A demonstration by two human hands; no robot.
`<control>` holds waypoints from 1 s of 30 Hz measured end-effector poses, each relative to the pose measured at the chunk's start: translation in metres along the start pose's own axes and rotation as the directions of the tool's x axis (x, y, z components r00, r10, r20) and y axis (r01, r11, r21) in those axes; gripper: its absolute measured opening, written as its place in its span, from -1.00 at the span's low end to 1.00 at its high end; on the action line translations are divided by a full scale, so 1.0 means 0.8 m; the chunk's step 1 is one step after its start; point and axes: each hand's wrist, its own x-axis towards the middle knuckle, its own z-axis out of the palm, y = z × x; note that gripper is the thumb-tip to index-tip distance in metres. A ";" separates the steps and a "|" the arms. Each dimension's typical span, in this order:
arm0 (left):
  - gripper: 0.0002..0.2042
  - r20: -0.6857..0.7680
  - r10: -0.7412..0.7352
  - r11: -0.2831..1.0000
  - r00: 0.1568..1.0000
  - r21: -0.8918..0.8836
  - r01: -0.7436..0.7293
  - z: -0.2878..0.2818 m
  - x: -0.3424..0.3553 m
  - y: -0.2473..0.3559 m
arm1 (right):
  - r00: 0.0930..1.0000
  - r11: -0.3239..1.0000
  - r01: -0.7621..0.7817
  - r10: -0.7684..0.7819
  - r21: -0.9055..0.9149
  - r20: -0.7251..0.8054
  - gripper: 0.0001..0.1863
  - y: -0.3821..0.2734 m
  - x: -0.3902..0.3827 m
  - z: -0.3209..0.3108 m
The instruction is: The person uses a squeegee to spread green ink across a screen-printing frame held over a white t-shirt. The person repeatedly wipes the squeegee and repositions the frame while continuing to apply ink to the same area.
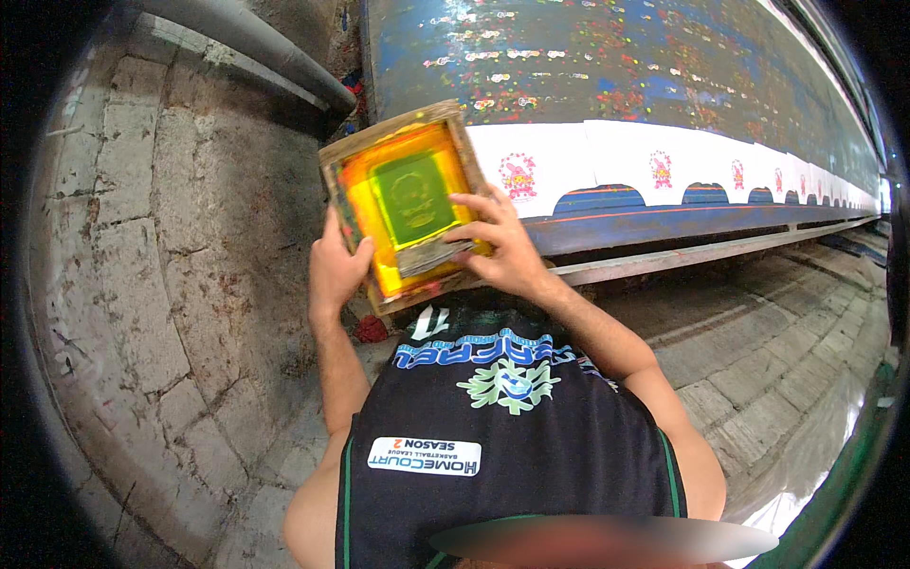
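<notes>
A wooden-framed printing screen is tilted in front of me at the end of a long table. Its mesh is yellow-orange, with a green rectangle bearing a faint figure in the middle. My left hand grips the frame's left side, the thumb over the rim. Fingers of my right hand are bent around a worn, greyish squeegee lying in the frame's near part. White fabric pieces with red printed figures are lined up along the table's near edge, just right of the screen.
The long table has a dark, paint-spotted top and runs off to the right. A rail follows its near side. A thick grey pipe stands at upper left. Paving blocks cover the floor; a red object lies there.
</notes>
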 end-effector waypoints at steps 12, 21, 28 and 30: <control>-0.08 0.056 0.284 0.944 0.957 -0.190 -0.269 0.157 0.073 0.090 | 0.972 0.975 -0.207 0.196 -0.078 -0.131 -0.51 0.065 -0.067 -0.148; -0.02 0.098 0.263 0.935 0.960 -0.272 -0.229 0.183 0.082 0.084 | 0.967 0.968 -0.223 0.205 -0.117 -0.151 -0.52 0.075 -0.071 -0.153; -0.10 0.119 0.259 0.918 0.959 -0.341 -0.205 0.168 0.076 0.050 | 0.959 0.971 -0.224 0.204 -0.086 -0.194 -0.54 0.062 -0.074 -0.116; -0.09 0.104 0.275 0.902 0.956 -0.371 -0.219 0.172 0.076 0.043 | 0.959 0.972 -0.226 0.210 -0.064 -0.189 -0.54 0.064 -0.075 -0.113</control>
